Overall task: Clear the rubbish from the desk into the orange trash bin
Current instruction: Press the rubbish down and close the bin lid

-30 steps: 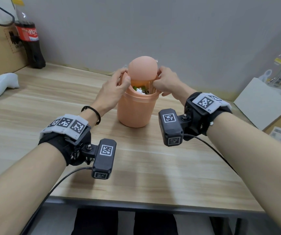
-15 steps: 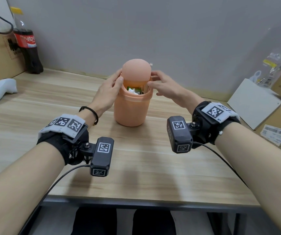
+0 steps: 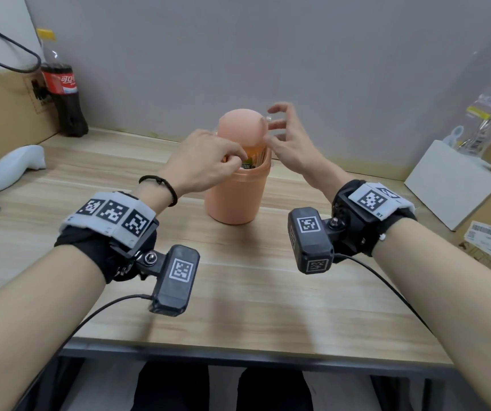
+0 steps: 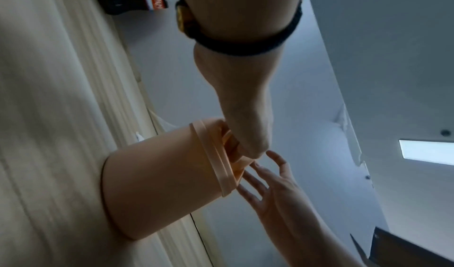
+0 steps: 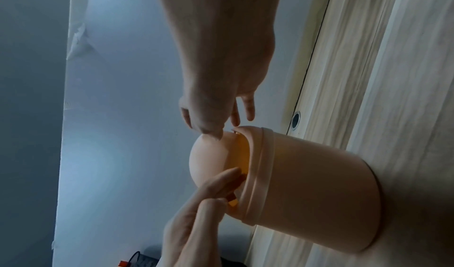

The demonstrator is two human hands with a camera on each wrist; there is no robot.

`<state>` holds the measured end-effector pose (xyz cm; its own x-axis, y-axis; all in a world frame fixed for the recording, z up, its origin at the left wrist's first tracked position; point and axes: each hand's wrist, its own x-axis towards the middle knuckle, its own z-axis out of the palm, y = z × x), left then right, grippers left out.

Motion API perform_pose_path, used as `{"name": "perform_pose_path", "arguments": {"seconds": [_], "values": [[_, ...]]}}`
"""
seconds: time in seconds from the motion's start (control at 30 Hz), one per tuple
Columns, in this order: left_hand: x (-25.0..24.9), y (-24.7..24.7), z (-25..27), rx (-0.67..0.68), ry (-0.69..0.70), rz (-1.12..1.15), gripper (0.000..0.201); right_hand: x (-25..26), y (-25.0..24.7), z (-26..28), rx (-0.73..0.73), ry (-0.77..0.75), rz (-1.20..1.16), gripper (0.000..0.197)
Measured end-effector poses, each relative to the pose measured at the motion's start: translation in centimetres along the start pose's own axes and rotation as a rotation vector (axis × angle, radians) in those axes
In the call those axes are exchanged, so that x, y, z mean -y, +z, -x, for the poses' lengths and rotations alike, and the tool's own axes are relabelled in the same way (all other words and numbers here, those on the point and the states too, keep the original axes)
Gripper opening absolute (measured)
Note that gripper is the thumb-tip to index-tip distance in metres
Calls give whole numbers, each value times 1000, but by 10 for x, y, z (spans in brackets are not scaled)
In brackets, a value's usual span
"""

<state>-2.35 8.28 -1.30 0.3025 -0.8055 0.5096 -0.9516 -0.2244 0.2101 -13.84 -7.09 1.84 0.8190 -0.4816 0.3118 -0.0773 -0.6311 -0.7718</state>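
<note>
The orange trash bin stands upright on the desk, its domed swing lid tipped up. A green-and-white piece of rubbish shows in the mouth. My left hand lies over the front of the rim, its fingers reaching straight into the gap under the lid. My right hand hovers at the lid's right side with fingers spread, and one fingertip touches the lid's edge. The left wrist view shows the bin from the side with the right hand beside the rim.
A cola bottle and a cardboard box stand at the back left, with a white controller in front of them. A white box and cartons lie at the right. The wall runs close behind the bin.
My right hand has come off the lid's side and spread open. My left hand has shifted from the lid's left side over the rim, fingers into the mouth.
</note>
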Motion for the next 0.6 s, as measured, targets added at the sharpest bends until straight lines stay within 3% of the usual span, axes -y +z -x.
{"name": "perform_pose_path", "arguments": {"seconds": [0.13,0.23,0.43,0.6], "values": [[1,5,-6,192,54,-318,60,3,-3,1,33,-18,61,34],[-2,7,-10,275,43,-474,51,4,-5,3,61,-26,86,39],[-4,10,-13,377,15,-504,25,11,-4,4,118,-29,131,45],[-8,5,-23,535,-122,-444,40,15,-3,4,159,-20,155,50]]}}
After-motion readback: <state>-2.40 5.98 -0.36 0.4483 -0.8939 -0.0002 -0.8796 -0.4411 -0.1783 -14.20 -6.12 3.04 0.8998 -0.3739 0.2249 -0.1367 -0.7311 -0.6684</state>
